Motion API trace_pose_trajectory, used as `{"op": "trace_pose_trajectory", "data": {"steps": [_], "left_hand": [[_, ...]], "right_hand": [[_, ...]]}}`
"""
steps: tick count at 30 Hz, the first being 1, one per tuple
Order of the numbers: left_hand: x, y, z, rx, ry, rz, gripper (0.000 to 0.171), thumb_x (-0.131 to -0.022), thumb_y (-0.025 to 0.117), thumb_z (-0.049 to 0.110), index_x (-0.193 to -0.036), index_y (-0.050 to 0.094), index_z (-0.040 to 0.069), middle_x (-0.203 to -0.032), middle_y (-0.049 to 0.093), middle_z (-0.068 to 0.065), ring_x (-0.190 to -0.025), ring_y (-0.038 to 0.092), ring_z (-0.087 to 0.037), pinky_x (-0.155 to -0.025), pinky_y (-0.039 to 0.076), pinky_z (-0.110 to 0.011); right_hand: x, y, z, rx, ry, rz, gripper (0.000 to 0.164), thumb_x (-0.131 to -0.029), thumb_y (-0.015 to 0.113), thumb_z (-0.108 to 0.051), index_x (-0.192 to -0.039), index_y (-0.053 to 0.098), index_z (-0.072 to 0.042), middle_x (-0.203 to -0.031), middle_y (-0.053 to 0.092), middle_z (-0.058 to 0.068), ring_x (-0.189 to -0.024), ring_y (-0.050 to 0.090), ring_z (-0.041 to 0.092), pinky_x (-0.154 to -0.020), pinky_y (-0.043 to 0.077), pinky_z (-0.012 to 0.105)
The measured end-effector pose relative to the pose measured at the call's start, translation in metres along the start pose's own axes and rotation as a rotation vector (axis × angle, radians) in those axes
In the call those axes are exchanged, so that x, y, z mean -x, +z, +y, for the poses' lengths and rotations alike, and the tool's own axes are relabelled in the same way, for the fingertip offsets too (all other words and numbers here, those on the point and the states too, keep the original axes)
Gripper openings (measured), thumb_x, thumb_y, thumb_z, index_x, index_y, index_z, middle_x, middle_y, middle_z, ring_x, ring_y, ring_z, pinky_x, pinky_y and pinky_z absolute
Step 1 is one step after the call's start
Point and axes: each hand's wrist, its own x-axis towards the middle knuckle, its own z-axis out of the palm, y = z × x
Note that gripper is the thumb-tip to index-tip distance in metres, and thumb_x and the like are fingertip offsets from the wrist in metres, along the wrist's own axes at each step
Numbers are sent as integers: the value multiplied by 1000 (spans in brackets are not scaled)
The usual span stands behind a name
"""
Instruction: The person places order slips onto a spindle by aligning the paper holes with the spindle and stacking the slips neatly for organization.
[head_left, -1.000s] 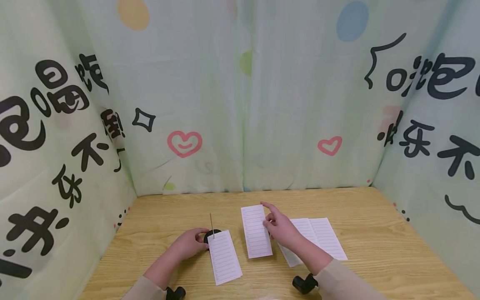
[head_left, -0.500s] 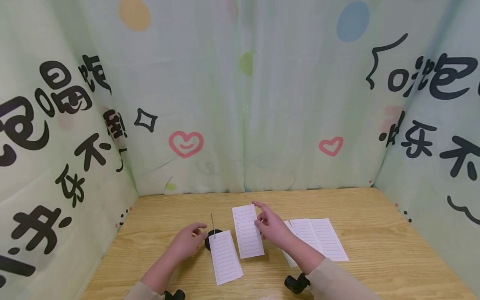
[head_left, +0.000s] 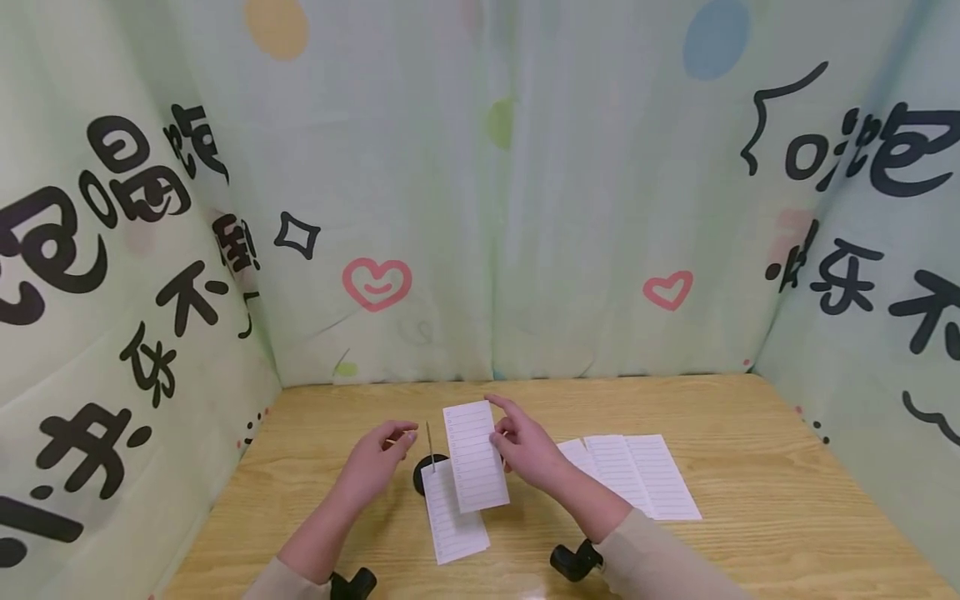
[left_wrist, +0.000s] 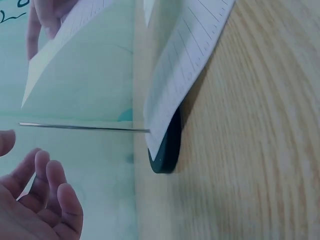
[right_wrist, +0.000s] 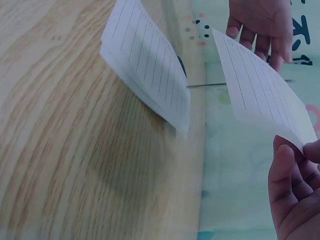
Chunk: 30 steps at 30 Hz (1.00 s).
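My right hand (head_left: 531, 452) pinches the right edge of a lined white paper slip (head_left: 476, 460), held up off the table. A bill spike stands to its left, with a thin metal rod (left_wrist: 80, 126) and a round black base (head_left: 422, 478). Lined slips (head_left: 454, 537) are pierced on the rod and lie low against the base, partly hidden by the held slip in the head view. My left hand (head_left: 370, 463) hovers just left of the rod, its fingers loosely bent and holding nothing; the left wrist view shows a gap between fingers and rod.
More lined slips (head_left: 637, 479) lie overlapping on the wooden table (head_left: 765, 500) at the right, partly behind my right forearm. Printed curtains (head_left: 525, 250) enclose the table at the back and both sides. A black device (head_left: 576, 560) sits at each wrist.
My right hand has carried the slip leftward, so it now overlaps the spiked slips in view. My left hand has let go of the spike's base and risen beside the rod.
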Motion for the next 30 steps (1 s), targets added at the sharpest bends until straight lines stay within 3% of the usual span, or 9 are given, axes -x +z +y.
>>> {"op": "trace_pose_trajectory", "data": {"steps": [5, 10, 19, 23, 30], "left_hand": [[-5, 2, 9, 128, -27, 22, 43, -99, 57, 45, -124, 65, 11, -104, 64, -6, -93, 59, -23, -82, 51, -45], [-9, 5, 15, 195, -31, 34, 41, -98, 59, 44, -119, 66, 9, -105, 65, -11, -90, 59, -24, -79, 50, -46], [-14, 11, 19, 191, -48, 20, 31, -96, 65, 37, -102, 66, 7, -90, 60, -5, -89, 58, -28, -75, 49, -42], [-14, 11, 19, 187, -50, 20, 28, -96, 65, 34, -95, 63, 6, -86, 57, -6, -88, 55, -31, -73, 49, -41], [-14, 11, 19, 190, -28, 20, 30, -97, 64, 34, -101, 67, 4, -87, 60, -5, -85, 56, -25, -72, 49, -40]], "right_hand": [[-4, 7, -6, -35, -22, -24, 57, -100, 52, -2, -153, 35, -16, -90, 60, 6, -58, 51, 18, -53, 49, 32], [-7, 15, -11, -43, -32, -54, 56, -101, 52, -4, -153, 36, -18, -92, 60, 6, -62, 53, 19, -55, 50, 33], [-10, 26, -15, -77, -53, -75, 56, -100, 51, -3, -153, 34, -14, -91, 60, 6, -63, 58, 32, -53, 49, 30], [-12, 29, -13, -83, -60, -79, 56, -100, 50, -2, -153, 34, -12, -89, 60, 5, -61, 56, 27, -53, 50, 30], [-16, 31, -10, -69, -46, -86, 56, -101, 51, -3, -153, 33, -14, -90, 60, 5, -60, 55, 25, -53, 50, 32]]}}
